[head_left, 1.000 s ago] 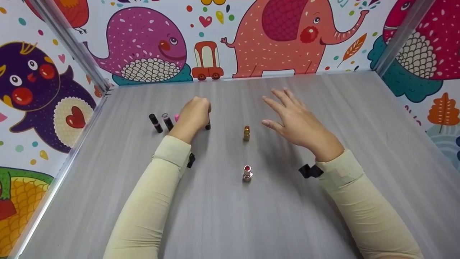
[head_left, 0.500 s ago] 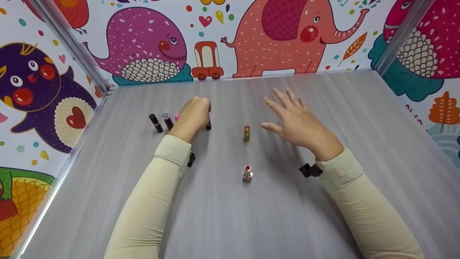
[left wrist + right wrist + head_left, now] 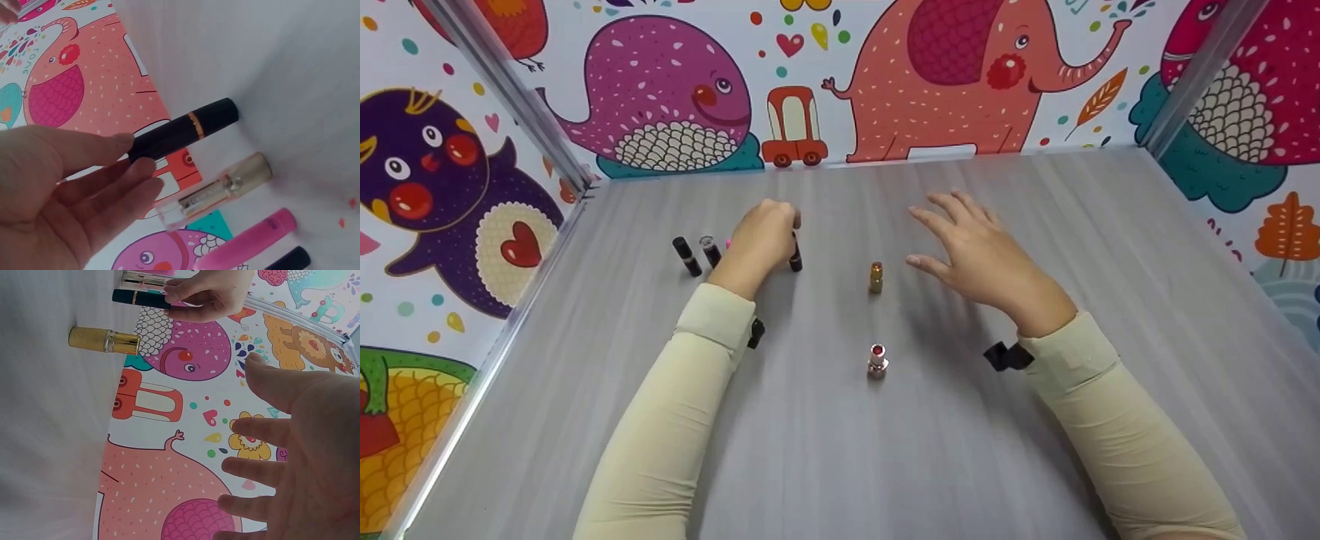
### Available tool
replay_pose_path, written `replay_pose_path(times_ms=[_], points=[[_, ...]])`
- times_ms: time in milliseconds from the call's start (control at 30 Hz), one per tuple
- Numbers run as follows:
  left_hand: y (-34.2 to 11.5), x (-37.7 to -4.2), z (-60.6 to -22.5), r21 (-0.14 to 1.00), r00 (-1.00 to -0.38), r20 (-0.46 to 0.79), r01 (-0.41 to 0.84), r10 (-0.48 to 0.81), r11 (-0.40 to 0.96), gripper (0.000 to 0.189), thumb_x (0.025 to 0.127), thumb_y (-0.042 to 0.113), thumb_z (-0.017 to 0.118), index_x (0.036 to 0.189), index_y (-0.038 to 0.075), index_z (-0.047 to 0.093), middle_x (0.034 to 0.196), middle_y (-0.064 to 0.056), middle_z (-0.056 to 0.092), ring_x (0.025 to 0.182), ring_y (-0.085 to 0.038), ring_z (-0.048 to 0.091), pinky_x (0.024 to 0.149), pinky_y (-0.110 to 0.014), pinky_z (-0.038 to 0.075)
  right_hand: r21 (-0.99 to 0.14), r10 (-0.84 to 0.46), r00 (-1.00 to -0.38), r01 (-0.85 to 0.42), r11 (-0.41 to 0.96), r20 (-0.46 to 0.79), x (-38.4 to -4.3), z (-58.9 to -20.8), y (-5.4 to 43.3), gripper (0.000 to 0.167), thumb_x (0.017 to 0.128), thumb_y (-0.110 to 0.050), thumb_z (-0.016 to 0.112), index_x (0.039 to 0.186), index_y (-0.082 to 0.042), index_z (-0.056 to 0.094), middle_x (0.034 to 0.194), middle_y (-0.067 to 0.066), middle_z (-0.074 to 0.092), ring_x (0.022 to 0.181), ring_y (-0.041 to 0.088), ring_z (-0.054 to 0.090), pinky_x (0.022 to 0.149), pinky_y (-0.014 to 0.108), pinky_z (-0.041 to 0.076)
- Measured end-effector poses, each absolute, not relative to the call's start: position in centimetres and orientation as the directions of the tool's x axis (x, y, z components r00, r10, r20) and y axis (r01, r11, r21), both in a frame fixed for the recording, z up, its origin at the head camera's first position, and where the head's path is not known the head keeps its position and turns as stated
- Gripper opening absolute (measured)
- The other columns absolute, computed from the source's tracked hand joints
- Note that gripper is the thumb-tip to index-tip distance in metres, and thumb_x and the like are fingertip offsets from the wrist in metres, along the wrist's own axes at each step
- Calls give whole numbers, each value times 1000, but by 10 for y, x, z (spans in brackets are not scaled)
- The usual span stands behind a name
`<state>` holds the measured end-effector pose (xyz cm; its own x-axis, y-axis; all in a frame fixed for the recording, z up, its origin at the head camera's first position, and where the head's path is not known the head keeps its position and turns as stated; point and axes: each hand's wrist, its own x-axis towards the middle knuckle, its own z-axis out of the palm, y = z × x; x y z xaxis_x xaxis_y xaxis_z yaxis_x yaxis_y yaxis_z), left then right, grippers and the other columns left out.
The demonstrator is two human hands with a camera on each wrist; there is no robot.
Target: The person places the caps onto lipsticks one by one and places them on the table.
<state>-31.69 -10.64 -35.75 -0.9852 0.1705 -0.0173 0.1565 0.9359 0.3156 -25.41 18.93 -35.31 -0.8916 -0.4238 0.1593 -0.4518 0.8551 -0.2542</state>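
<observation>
My left hand (image 3: 757, 244) pinches the upper end of an upright black lipstick (image 3: 183, 132) with a gold band, between thumb and fingers. Beside it in the left wrist view stand a clear-capped gold lipstick (image 3: 228, 188), a pink tube (image 3: 256, 242) and a black tube (image 3: 289, 260). My right hand (image 3: 990, 259) hovers over the table with spread fingers and holds nothing. Nearest to it is an upright gold lipstick (image 3: 876, 278). Closer to me stands a rose-gold lipstick (image 3: 877, 362) with a red tip. In the head view, my left hand hides part of the row.
At the row's left end stand a black lipstick tube (image 3: 687, 256) and a dark tube with a clear top (image 3: 710, 252). The grey table (image 3: 810, 450) is bounded by printed walls (image 3: 802, 45) at the back and sides, with metal corner posts (image 3: 510, 97).
My right hand's fingers lifted a little, then dipped slightly again. The left hand stays almost still at the black lipstick, and the standing lipsticks keep their places.
</observation>
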Motion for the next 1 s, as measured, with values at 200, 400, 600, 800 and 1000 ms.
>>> replay_pose_path(times_ms=[200, 400, 600, 800, 1000], points=[[-116, -306, -345, 331, -980, 44, 197, 194, 923, 27, 103, 3, 66, 129, 0, 74, 130, -20, 71, 109, -33, 68, 96, -43, 60, -247, -430, -892, -451, 858, 139, -255, -354, 189, 74, 101, -43, 74, 163, -16, 45, 169, 17, 35, 160, 44, 21, 124, 71, 21], [-124, -295, -338, 328, -979, 48, 201, 197, 923, 27, 103, 6, 67, 129, 1, 74, 130, -18, 72, 112, -33, 69, 93, -43, 60, -243, -430, -894, -447, 861, 123, -255, -356, 187, 74, 100, -41, 75, 163, -17, 46, 168, 17, 36, 159, 44, 23, 123, 72, 21], [-137, -278, -334, 289, -966, 65, 259, 251, 921, 24, 100, 10, 72, 122, 1, 77, 119, -18, 76, 106, -33, 70, 96, -49, 58, -233, -445, -888, -460, 857, 116, -256, -360, 187, 71, 101, -39, 74, 162, -14, 46, 168, 18, 37, 159, 46, 24, 122, 73, 22], [-152, -261, -330, 286, -964, 95, 266, 249, 921, 20, 100, 16, 75, 115, 3, 81, 112, -15, 79, 105, -32, 72, 95, -52, 58, -231, -459, -882, -471, 852, 105, -256, -363, 184, 71, 101, -39, 74, 162, -15, 46, 167, 18, 37, 158, 46, 25, 122, 74, 23], [-171, -245, -332, 268, -959, 106, 282, 262, 921, 20, 100, 18, 75, 112, 3, 82, 106, -15, 79, 96, -32, 72, 88, -52, 59, -224, -473, -876, -481, 848, 93, -256, -366, 181, 71, 101, -42, 73, 162, -15, 47, 167, 17, 38, 159, 45, 25, 123, 72, 23]])
